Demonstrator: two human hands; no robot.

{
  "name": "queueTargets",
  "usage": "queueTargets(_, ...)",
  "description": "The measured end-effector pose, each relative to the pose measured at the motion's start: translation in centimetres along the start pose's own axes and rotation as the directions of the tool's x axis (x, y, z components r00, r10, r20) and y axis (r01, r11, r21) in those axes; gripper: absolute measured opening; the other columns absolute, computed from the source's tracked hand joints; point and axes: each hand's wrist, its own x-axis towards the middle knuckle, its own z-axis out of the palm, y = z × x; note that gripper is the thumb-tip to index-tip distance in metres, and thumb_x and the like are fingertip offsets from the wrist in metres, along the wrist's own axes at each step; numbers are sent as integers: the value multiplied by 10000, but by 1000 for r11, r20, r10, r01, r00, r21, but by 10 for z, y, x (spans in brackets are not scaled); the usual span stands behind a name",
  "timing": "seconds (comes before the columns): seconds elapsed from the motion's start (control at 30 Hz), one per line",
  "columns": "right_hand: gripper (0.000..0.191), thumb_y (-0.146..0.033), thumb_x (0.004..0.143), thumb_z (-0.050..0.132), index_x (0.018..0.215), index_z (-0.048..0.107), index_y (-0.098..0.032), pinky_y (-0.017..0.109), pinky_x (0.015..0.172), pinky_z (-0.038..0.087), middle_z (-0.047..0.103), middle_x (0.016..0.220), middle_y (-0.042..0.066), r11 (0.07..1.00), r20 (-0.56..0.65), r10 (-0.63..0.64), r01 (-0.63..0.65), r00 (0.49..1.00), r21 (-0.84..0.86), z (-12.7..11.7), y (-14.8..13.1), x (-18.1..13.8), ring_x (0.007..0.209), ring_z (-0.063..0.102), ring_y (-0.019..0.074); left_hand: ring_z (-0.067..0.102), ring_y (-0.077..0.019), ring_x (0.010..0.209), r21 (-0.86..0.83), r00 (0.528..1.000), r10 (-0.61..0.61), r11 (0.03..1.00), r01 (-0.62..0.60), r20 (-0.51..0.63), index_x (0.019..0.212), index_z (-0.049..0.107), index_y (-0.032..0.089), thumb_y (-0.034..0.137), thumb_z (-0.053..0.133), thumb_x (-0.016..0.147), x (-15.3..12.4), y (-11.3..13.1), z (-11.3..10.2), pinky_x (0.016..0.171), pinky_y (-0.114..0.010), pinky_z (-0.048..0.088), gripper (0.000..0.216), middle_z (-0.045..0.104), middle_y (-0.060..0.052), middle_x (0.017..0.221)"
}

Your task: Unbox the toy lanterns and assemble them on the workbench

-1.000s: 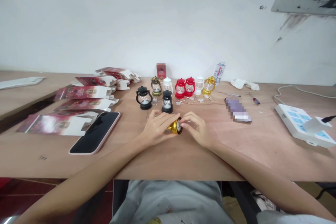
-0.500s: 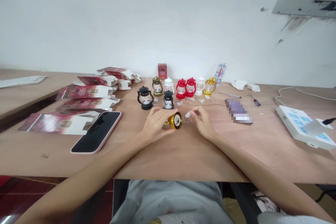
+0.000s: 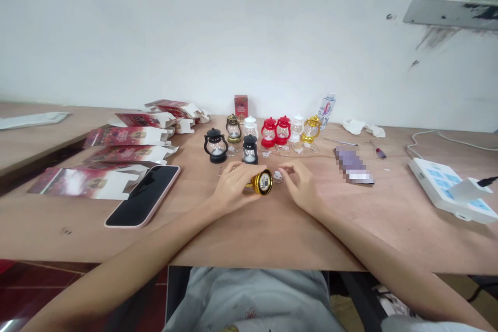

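Note:
My left hand [image 3: 235, 185] is closed around a small gold lantern [image 3: 264, 182]. The lantern lies on its side, its round base turned to the right and showing a pale disc with a dark part inside. Most of its body is hidden behind my fingers. My right hand [image 3: 302, 184] has thumb and forefinger pinched together just right of that base. At those fingertips is a thin wire hook with a small white tag [image 3: 277, 175], close to the lantern's base. Two black lanterns [image 3: 216, 145] stand upright beyond my left hand.
Behind stand red lanterns [image 3: 268, 133], white ones, a bronze one and another gold lantern [image 3: 310, 129], with several tagged wires before them. Flattened red boxes [image 3: 128, 136] and a phone [image 3: 143, 196] lie left. A screwdriver [image 3: 380, 152] and a power strip [image 3: 453, 187] are right.
The gold lantern has shifted slightly right and down in my left hand. My right fingertips have moved a little left, and the white tag now sits lower, below them.

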Motion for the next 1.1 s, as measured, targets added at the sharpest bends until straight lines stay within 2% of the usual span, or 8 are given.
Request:
queueTargets(0.07, 106, -221, 874, 520, 894, 623, -210, 326, 737, 469, 619, 836, 52, 992, -1, -124, 124, 992, 19, -3, -15, -3, 796, 582, 168, 621, -190, 1016, 4, 1000, 3, 1000, -3, 0, 1197, 494, 185, 273, 585, 820, 0, 0, 0, 878, -340, 394, 397, 667, -90, 1115)
queueTargets(0.17, 120, -207, 868, 542, 905, 654, -228, 336, 736, 464, 615, 832, 53, 974, 63, -224, 225, 972, -2, -3, -31, -8, 804, 580, 170, 625, -189, 1004, 11, 1000, 5, 1000, -5, 4, 1198, 496, 187, 298, 578, 834, 0, 1, 1, 871, -340, 393, 390, 672, -91, 1101)
queueTargets(0.5, 169, -179, 866, 546, 962, 677, -225, 325, 674, 447, 636, 826, 56, 941, 76, -331, 335, 941, -52, 2, -28, -11, 739, 543, 159, 632, -182, 984, 33, 998, 62, 998, -61, -29, 1193, 478, 179, 291, 595, 835, 0, 2, 1, 852, -333, 375, 393, 679, -90, 1084)
queueTargets(0.77, 147, -189, 866, 541, 884, 684, -219, 318, 665, 461, 629, 783, 50, 960, 67, -281, 279, 957, 36, 1, -31, -12, 722, 566, 155, 622, -179, 1015, 44, 998, 67, 997, -66, -14, 1232, 445, 169, 335, 577, 857, -1, 5, 1, 863, -326, 375, 431, 669, -101, 1104)
queueTargets(1.1, 112, -278, 803, 645, 718, 667, -210, 285, 673, 489, 625, 734, 17, 953, 72, -85, 60, 994, 296, 6, -27, -9, 706, 606, 137, 627, -186, 993, 43, 998, 54, 998, -55, 32, 1233, 462, 163, 388, 538, 875, -2, 7, 1, 872, -337, 373, 430, 670, -112, 1095)
